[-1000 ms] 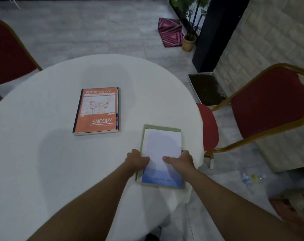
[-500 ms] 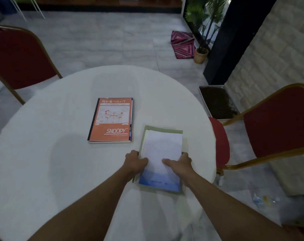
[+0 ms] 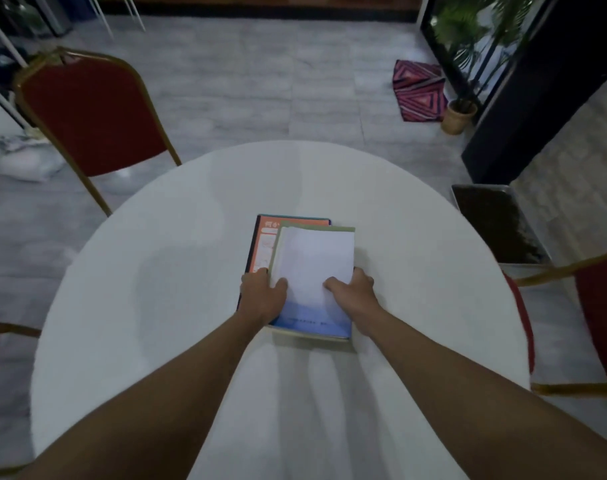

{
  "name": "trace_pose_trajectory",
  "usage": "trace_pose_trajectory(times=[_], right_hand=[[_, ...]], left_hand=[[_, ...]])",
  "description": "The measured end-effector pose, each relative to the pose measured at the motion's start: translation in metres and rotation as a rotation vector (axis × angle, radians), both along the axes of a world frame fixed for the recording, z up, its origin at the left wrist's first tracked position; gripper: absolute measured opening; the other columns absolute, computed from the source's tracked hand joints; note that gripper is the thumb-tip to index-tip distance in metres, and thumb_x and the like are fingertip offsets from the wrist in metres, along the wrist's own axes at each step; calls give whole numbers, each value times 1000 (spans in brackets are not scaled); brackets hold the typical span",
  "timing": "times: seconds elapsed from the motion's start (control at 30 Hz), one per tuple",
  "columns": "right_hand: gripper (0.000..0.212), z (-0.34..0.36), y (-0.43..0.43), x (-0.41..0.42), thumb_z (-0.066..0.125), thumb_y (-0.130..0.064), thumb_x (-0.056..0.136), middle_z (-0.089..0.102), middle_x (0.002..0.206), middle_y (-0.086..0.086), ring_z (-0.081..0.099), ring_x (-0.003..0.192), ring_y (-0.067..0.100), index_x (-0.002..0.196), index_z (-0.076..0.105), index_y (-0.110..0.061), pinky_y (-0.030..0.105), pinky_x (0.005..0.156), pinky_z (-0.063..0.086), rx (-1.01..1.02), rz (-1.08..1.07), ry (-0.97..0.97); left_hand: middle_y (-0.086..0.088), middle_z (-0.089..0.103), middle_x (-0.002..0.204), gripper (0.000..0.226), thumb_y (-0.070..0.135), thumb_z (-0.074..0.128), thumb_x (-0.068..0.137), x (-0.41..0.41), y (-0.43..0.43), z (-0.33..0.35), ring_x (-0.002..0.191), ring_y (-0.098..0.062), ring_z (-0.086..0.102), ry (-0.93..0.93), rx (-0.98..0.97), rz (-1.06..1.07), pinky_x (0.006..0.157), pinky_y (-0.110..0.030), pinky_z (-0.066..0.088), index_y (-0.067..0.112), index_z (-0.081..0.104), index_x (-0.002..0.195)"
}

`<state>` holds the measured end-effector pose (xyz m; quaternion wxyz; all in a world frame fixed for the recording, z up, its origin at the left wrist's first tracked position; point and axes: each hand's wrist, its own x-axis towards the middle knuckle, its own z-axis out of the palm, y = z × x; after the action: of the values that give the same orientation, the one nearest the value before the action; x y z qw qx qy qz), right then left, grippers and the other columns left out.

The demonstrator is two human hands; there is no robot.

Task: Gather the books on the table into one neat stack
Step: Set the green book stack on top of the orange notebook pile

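Observation:
A white and blue book [image 3: 314, 271] lies on top of a green book [image 3: 316, 229], whose edge shows along the far side. This pair sits over an orange Snoopy book [image 3: 262, 242] in the middle of the round white table [image 3: 139, 271]. Only the orange book's left strip and far edge show. My left hand [image 3: 262, 295] grips the pair's left edge, thumb on the white cover. My right hand [image 3: 352, 294] grips its right edge the same way. The pair is shifted right of the orange book.
A red chair [image 3: 94, 112] stands at the far left of the table, another red chair [image 3: 596, 313] at the right. On the floor are a dark tray [image 3: 496, 223], a potted plant [image 3: 459, 114] and a pink patterned cushion [image 3: 418, 90].
Both hands have carried the white and green books left and away from the table's right edge onto the orange book. The camera view has shifted too.

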<state>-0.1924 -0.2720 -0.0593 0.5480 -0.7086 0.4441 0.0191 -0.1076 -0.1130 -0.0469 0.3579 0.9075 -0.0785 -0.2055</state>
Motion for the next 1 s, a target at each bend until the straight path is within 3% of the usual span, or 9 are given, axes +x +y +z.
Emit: trace_pose_trajectory(times=[0.17,0.4,0.47,0.57,0.63,0.7,1.0], right_hand=[[56,-7,9,52,66,-34,83,45,137,13,53,122,35,131,53,-9,49,103,50,-41,54,19],[57,-31,16,66,62,-48,86,37,145,11,39,133,34,130,52,-13,45,108,40,-245,137,125],[71,-37,16,65,62,-53,88,24,160,6,29,146,30,144,44,-14,46,117,31,-220,110,59],[90,-44,17,62,56,-57,93,12,169,-4,17,154,19,161,10,-19,43,125,19,-49,31,-83],[81,-50,21,64,51,-54,97,24,166,-3,27,151,20,161,12,-23,46,124,24,-1,-8,-151],[75,-55,27,65,46,-53,99,25,166,-5,26,152,20,161,13,-25,47,123,24,-5,-39,-163],[73,-64,28,66,42,-53,100,26,165,-4,24,152,23,161,11,-29,46,122,25,-48,-49,-128]], left_hand=[[-28,55,127,46,30,52,95,48,8,-17,114,-41,57,35,51,38,100,-46,47,-7,56,122],[-26,45,131,42,27,45,97,59,7,-41,123,-37,39,-48,177,11,106,-40,29,-5,52,124],[-20,46,133,41,26,46,95,63,11,-45,122,-35,41,-99,106,30,106,-43,33,1,52,127],[-7,51,132,36,21,43,96,70,15,-49,119,-25,51,80,-232,9,106,-47,43,16,44,132],[0,48,144,42,32,37,103,67,17,-52,128,-23,50,172,-326,-20,111,-49,40,22,33,144],[1,37,155,53,44,27,103,65,17,-58,139,-22,41,185,-308,-15,117,-49,32,24,22,152],[1,35,156,55,48,20,103,63,16,-72,140,-22,41,161,-302,-3,117,-48,32,23,22,152]])
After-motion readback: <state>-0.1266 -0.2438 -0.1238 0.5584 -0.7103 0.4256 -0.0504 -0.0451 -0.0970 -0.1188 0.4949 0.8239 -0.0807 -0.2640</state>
